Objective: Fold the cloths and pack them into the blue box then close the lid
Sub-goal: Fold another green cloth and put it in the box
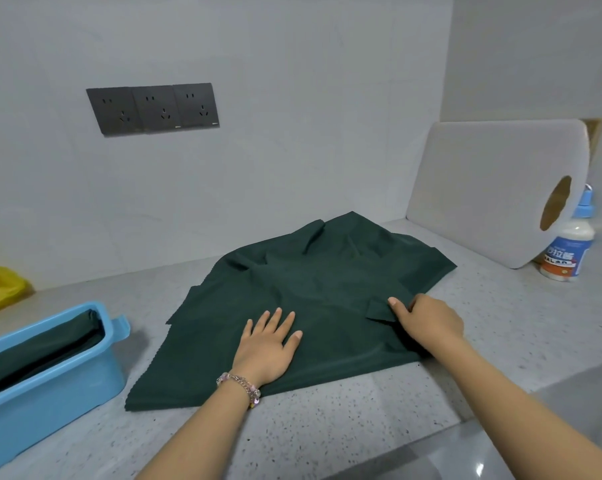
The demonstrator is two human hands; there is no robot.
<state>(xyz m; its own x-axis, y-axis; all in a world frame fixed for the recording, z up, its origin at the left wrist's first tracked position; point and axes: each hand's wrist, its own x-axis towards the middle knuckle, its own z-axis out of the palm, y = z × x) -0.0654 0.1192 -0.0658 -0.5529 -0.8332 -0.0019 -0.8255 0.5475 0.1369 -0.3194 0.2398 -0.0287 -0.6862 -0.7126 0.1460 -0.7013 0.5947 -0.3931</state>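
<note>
Head view: box (50, 368) already holds one folded cloth; beside it, another cloth (292, 299) lies unfolded, left hand (266, 344) flat, right hand (427, 322) fingers pinching its edge; lid unseen.

cloth (313, 299) mid counter (327, 427) | box (50, 386) near left, folded cloth (40, 351) inside | bag (1, 285) far left | board (493, 188) far right against wall | bottle (566, 251) right of board | sockets (153, 108) on far wall

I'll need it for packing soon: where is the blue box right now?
In the head view the blue box sits at the lower left on the counter, left of the spread green cloth, below the yellow bag.
</note>
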